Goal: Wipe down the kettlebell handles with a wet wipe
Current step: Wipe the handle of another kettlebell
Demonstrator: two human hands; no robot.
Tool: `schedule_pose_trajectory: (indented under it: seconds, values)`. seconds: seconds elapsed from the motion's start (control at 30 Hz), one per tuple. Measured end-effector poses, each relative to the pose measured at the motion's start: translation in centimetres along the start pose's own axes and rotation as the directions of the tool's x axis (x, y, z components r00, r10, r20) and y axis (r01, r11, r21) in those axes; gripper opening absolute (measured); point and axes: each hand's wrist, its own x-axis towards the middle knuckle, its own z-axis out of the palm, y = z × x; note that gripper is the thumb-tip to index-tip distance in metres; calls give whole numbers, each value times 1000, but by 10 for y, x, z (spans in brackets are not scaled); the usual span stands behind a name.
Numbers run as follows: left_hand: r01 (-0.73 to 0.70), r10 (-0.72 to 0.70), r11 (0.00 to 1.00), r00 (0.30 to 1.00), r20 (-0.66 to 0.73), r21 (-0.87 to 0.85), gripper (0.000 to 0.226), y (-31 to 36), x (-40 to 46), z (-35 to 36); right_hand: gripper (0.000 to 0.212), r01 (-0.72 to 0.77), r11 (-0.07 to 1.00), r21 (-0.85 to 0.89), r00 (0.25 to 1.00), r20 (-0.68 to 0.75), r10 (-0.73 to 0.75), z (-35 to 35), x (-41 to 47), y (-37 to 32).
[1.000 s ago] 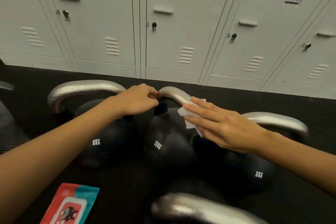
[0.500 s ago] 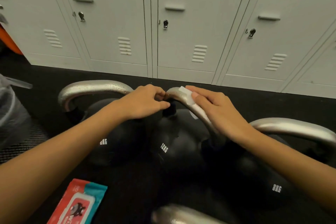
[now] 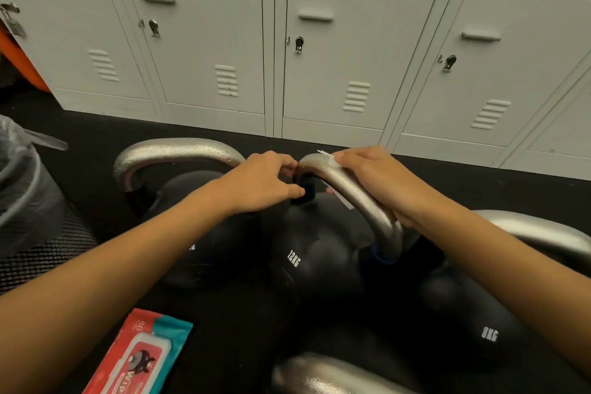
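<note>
Far wall: row of grey lockers (image 3: 335, 41), doors closed, key latches and paper labels visible. Black rubber floor (image 3: 463, 176) runs from the lockers to the near edge.

Left edge: mesh bin (image 3: 28, 201) with a clear liner.

Centre: 12KG kettlebell (image 3: 307, 265), black body, its silver handle (image 3: 361, 201) arching from far-left to near-right. Touching it on the left is another black kettlebell (image 3: 204, 249), label mostly hidden by the forearm, handle (image 3: 172, 150) silver and beaded with droplets. Right: 8KG kettlebell (image 3: 479, 329), its handle (image 3: 537, 230) partly behind the right forearm. Near edge, centre: a fourth silver handle (image 3: 319, 374), body out of view.

Near left on the floor: red and teal wet wipe pack (image 3: 140, 358), lid closed.

Right hand (image 3: 377, 179) wrapped over the top of the 12KG handle, fingers curled around it and pressing the white wipe (image 3: 332, 163) against the metal; wipe edges stick out at the fingertips and below the bar.

Left hand (image 3: 265, 182) curled, gripping the far-left end of the same handle where it meets the body.
</note>
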Motion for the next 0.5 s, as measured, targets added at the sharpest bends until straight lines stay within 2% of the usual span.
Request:
schedule_pose_trajectory:
  seconds: [0.13,0.27,0.37,0.5]
  values:
    - [-19,19,1000,1000,-7,0,45,0,-2,2,31,-70,995,73,997,40,67,-7,-8,3]
    - [-25,24,1000,999,-38,-11,42,-1,-2,1,30,-85,996,8,996,25,84,-8,-2,0]
    - [-16,16,1000,999,-44,-18,43,-2,-1,2,35,28,985,-169,999,-13,-31,0,5,-7]
    - [1,-1,1000,1000,-21,-25,51,-4,-2,3,33,178,905,-386,980,-9,-196,0,-7,-7]
